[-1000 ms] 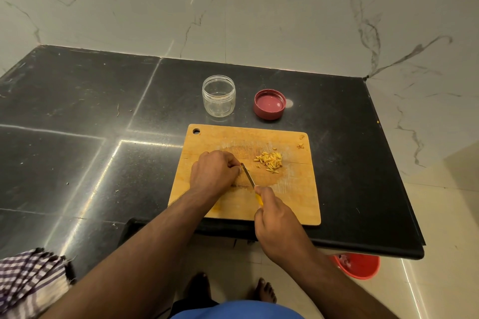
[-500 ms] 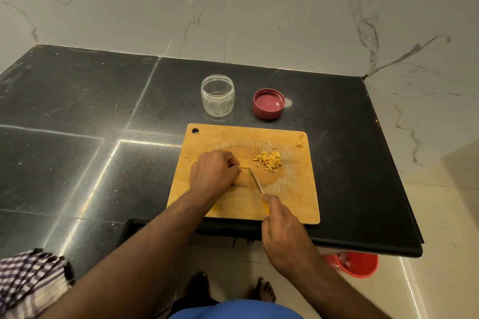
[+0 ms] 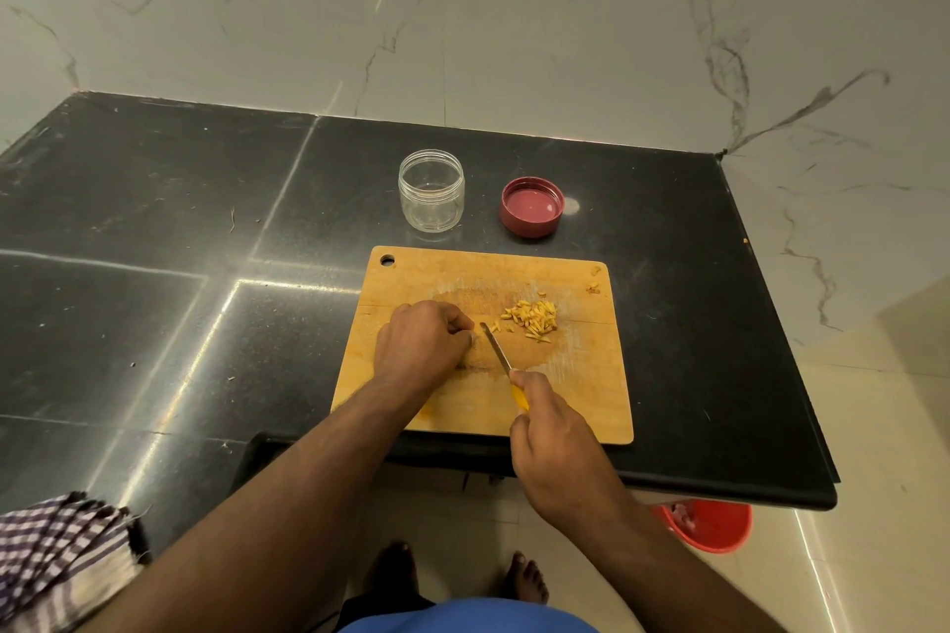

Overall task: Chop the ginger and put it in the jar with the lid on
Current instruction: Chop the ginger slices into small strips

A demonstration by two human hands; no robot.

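1. The right hand (image 3: 558, 447) has its grip wrapped round the yellow-handled small knife (image 3: 501, 359); its blade runs up and left from that grip.
2. Just left of the blade tip, the left hand (image 3: 419, 350) curls on the wooden cutting board (image 3: 581, 406); any ginger under that grip is hidden.
3. I would keep the knuckles ahead of the fingertips and cut short, straight strokes.
4. The pile of chopped yellow ginger slivers (image 3: 532, 319) lies just right of the tip; most slivers point up-right.
5. Beyond, on the black tabletop (image 3: 154, 221), stand the open clear plastic jar (image 3: 432, 190) and red round lid (image 3: 532, 207).
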